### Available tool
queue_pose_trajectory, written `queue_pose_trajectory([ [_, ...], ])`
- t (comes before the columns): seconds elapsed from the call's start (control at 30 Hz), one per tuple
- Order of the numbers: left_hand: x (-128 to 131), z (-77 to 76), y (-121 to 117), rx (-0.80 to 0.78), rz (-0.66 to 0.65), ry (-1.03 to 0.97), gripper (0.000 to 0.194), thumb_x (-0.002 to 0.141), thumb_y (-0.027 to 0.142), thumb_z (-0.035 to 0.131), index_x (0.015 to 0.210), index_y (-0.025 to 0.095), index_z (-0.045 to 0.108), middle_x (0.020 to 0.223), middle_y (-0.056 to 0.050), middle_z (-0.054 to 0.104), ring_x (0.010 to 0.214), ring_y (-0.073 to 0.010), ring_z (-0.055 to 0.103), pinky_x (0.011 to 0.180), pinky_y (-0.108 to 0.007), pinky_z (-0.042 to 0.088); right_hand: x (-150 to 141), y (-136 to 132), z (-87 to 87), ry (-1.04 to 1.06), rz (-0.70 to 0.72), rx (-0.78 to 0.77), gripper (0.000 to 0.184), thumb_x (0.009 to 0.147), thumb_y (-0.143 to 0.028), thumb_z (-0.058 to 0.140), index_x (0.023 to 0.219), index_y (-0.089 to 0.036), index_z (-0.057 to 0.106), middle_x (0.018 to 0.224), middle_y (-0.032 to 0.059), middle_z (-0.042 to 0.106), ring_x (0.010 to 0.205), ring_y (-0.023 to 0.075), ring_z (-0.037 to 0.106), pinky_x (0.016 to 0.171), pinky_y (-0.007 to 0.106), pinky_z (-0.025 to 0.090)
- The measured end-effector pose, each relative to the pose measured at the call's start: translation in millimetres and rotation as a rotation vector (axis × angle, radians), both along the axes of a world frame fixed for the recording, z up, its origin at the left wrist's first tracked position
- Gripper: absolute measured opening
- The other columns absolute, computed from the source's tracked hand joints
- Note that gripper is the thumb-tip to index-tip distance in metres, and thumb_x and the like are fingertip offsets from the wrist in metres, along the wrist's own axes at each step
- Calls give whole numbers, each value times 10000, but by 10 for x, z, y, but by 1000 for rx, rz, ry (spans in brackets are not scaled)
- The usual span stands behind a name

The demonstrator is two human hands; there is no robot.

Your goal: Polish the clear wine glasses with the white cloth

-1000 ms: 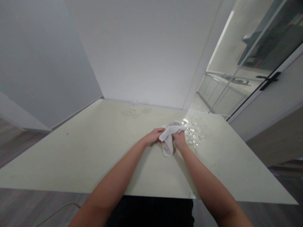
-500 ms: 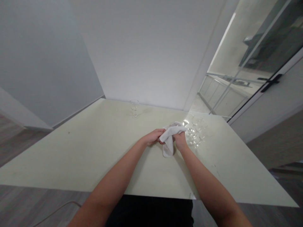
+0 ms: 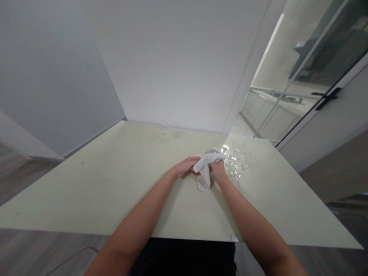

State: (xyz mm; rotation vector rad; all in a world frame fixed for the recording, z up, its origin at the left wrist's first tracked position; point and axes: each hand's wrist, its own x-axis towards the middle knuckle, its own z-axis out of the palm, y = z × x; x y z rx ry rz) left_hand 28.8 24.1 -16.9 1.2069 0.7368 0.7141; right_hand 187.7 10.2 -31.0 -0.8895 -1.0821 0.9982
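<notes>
White cloth (image 3: 204,174): because both hands grip it, it hangs bunched between them above the table (image 3: 86,195); whether it wraps something, I cannot tell.
Left hand (image 3: 185,167): curled closed on its side, apparently steadying it.
Right hand (image 3: 219,171): closed around the opposite folds, likely keeping them gathered.
Clear glassware (image 3: 237,159): clustered beyond the right hand, perhaps for easy reach.
Lone stemmed glass (image 3: 162,131): upright near the wall (image 3: 172,69), well apart.

Left forearm (image 3: 143,211) and right forearm (image 3: 250,214) converge ahead of black-clothed torso (image 3: 184,257). Left hand (image 3: 186,166), right hand (image 3: 218,171) near each other, fingers curled.
</notes>
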Motion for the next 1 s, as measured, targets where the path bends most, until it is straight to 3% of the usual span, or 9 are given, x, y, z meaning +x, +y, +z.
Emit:
queue_pose_trajectory([
  [0.37,9,15,4,-29,-3,-11,304,663,354,722,833,120,627,713,-17,616,561,-97,548,519,-212,444,4,-17,40,7,-4,-16,343,651,-274,688,974,-202,601,870,36,711,826,204,657,802,370,536],
  [0.57,-126,4,65,-147,-80,27,400,681,506,692,637,131,559,505,15,486,455,-91,451,464,-223,386,18,-34,55,-33,97,7,280,624,-280,710,876,-204,615,837,27,713,793,193,653,765,341,539],
  [0.63,-127,23,62,-10,23,75,376,697,491,683,678,133,572,522,19,495,467,-85,437,469,-209,353,20,-21,53,-48,66,9,271,617,-278,712,861,-201,621,835,28,709,779,195,649,749,339,538],
  [0.73,-75,51,32,341,247,173,310,720,425,675,849,149,617,600,22,556,545,-91,472,534,-197,364,22,5,54,-46,-69,5,257,642,-290,692,870,-195,621,824,30,693,768,194,634,741,338,532],
  [0.83,-13,33,9,546,265,243,268,678,311,696,895,168,632,675,16,596,626,-100,508,598,-198,389,39,23,50,-51,-141,-4,262,669,-299,677,900,-194,613,844,33,683,781,192,622,744,339,527],
  [1.0,33,-56,40,226,60,161,198,708,334,606,761,145,584,593,24,527,471,-76,451,476,-204,353,60,33,24,-4,-63,-27,243,665,-299,680,873,-194,613,812,28,686,755,194,629,751,352,526],
])
